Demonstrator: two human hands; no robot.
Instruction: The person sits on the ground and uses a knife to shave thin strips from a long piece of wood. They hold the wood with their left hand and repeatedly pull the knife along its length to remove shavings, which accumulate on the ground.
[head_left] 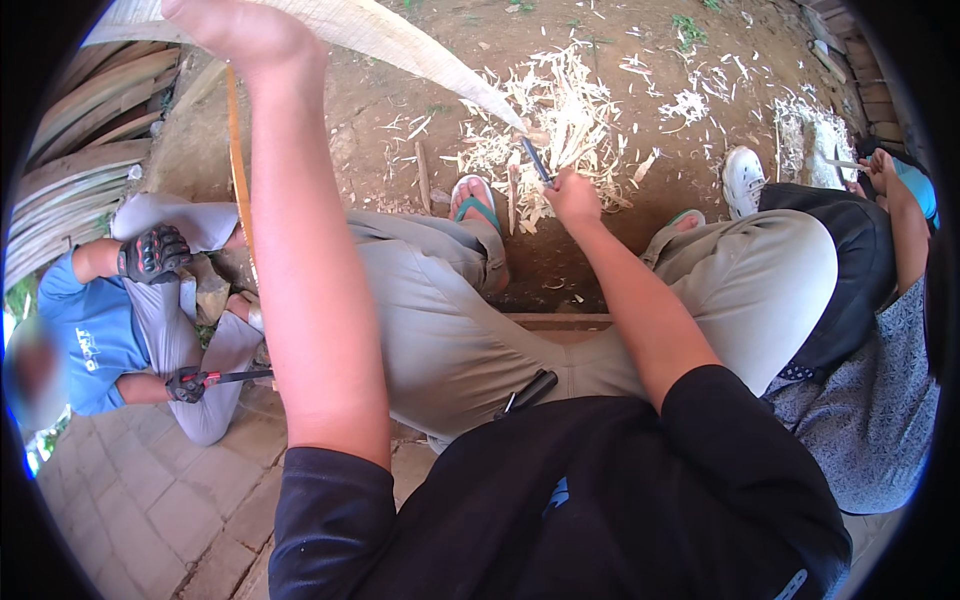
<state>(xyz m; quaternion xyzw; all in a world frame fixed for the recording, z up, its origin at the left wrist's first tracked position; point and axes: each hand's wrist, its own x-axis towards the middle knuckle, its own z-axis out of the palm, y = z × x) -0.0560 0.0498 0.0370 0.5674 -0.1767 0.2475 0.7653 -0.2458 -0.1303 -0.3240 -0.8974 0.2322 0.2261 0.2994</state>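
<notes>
A long, curved pale wooden strip (420,58) slants down from the upper left and tapers to a tip by the shavings. My left hand (245,40) is over the strip's upper part; its fingers are mostly cut off or hidden, so its grip does not show. My right hand (575,196) is closed around a short, dark, narrow tool (537,160), likely a knife. That tool points toward the strip's tip, and I cannot tell whether they touch. Under and around the tip lies a heap of wood shavings (575,110).
At left a person in a blue shirt (105,310) wears black gloves and grips a red-and-black-handled tool (225,378). Another person's hands (880,165) hold a blade at right. Stacked wooden strips (80,180) line the left side. A black object (527,393) lies at my waist.
</notes>
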